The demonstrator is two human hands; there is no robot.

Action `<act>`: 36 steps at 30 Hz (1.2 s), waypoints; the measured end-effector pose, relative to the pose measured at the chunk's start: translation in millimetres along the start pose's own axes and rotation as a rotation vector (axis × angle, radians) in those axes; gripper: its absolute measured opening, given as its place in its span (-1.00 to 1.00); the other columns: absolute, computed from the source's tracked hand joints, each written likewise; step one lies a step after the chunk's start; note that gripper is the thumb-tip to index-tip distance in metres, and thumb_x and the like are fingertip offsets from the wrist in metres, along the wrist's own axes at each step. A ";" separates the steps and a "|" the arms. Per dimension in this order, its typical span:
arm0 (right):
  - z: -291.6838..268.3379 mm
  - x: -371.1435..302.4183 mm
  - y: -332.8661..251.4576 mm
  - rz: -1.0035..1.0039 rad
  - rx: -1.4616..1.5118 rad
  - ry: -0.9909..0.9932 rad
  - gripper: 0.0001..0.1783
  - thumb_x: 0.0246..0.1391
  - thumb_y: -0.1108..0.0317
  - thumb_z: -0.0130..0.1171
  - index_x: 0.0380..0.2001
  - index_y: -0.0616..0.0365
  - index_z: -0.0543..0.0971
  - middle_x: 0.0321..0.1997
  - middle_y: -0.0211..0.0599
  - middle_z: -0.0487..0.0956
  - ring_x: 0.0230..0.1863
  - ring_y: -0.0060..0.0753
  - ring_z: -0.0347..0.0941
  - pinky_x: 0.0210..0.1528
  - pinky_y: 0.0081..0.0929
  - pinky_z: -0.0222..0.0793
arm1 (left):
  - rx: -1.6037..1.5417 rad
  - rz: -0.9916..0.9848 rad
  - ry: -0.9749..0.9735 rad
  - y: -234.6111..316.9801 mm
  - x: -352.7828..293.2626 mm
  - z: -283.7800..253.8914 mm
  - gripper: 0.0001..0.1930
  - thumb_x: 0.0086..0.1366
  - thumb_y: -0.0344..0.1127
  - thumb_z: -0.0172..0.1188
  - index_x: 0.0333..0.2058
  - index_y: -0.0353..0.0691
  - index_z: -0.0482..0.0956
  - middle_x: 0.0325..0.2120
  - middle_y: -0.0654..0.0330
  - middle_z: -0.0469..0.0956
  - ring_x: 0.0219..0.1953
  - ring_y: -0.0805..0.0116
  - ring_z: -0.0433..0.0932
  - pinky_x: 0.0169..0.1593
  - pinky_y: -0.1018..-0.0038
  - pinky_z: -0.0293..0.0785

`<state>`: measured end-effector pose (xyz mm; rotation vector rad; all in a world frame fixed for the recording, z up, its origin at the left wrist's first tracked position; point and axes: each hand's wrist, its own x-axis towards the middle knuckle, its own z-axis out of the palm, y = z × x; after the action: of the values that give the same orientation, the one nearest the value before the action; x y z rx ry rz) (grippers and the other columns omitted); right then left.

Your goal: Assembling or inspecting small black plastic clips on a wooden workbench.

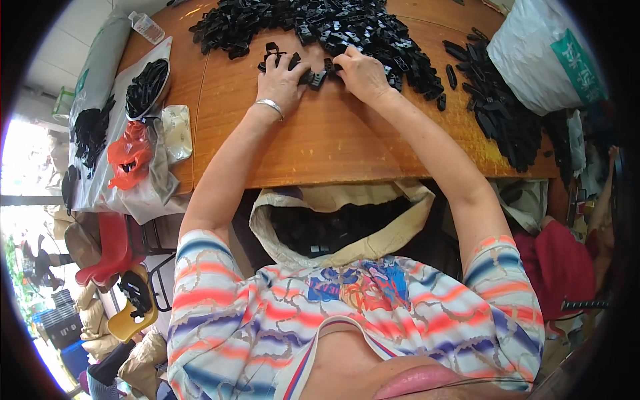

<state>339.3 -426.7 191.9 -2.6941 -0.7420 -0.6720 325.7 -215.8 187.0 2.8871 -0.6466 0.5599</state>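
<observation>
My left hand (281, 81), with a silver bracelet on the wrist, rests on the wooden table (320, 143) and its fingers cover a small black plastic clip (272, 50). My right hand (360, 72) lies close beside it, fingers curled over another black clip (317, 79). Both hands sit at the near edge of a large pile of black plastic clips (333, 23) spread across the far side of the table.
An open cloth sack (393, 233) of black parts hangs below the table's near edge. A second heap of black pieces (497, 110) and a white plastic bag (540, 53) lie right. Left: a clear bag (100, 180) with black and red parts, a bottle (147, 27), and stools (110, 250).
</observation>
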 end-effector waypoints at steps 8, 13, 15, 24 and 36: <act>-29.5 -59.1 -27.1 0.092 0.320 -0.092 -0.71 -0.05 0.38 0.29 -0.19 0.17 0.57 -0.22 -0.15 0.59 -0.20 -0.08 0.55 -0.19 -0.28 0.47 | -0.273 0.123 0.122 19.8 -44.5 -21.1 -0.39 0.03 -0.56 0.23 0.10 0.05 0.44 0.09 0.22 0.44 0.19 -0.10 0.25 0.21 0.15 0.29; -30.3 -78.3 -42.1 0.076 0.436 -0.101 -0.74 -0.06 0.38 0.29 -0.26 0.18 0.56 -0.26 -0.14 0.57 -0.20 0.00 0.52 -0.17 -0.18 0.42 | -0.395 0.109 0.152 14.9 -61.4 -28.4 -0.41 0.00 -0.58 0.23 0.06 -0.01 0.46 0.06 0.20 0.46 0.15 -0.05 0.30 0.21 0.21 0.30; -29.2 -74.7 -41.6 0.071 0.427 -0.132 -0.75 -0.06 0.38 0.29 -0.27 0.18 0.57 -0.26 -0.13 0.57 -0.20 0.00 0.52 -0.17 -0.19 0.42 | -0.380 0.090 0.186 14.8 -66.8 -29.2 -0.43 -0.02 -0.58 0.25 0.04 -0.07 0.47 0.01 0.20 0.48 0.10 -0.01 0.33 0.19 0.23 0.32; -32.0 -66.6 -44.2 0.040 0.327 -0.270 -0.74 -0.07 0.41 0.30 -0.25 0.17 0.58 -0.20 -0.14 0.55 -0.17 -0.07 0.53 -0.11 -0.27 0.45 | -0.371 0.277 0.283 26.0 -86.0 -31.1 -0.58 0.04 -0.57 0.22 -0.08 -0.10 0.54 -0.20 0.22 0.56 -0.06 0.10 0.43 0.04 0.26 0.39; -48.8 -82.8 -35.8 0.106 0.342 -0.300 -0.74 -0.06 0.37 0.28 -0.24 0.19 0.59 -0.31 -0.12 0.62 -0.22 -0.09 0.57 -0.14 -0.26 0.46 | -0.304 0.454 0.132 50.2 -88.6 -45.7 -0.51 -0.02 -0.51 0.19 -0.03 -0.12 0.51 -0.25 0.24 0.54 -0.09 0.20 0.45 0.03 0.28 0.34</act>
<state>239.3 -449.0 197.1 -2.5153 -0.7013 -0.1004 214.6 -217.4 197.5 2.4020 -1.2545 0.6312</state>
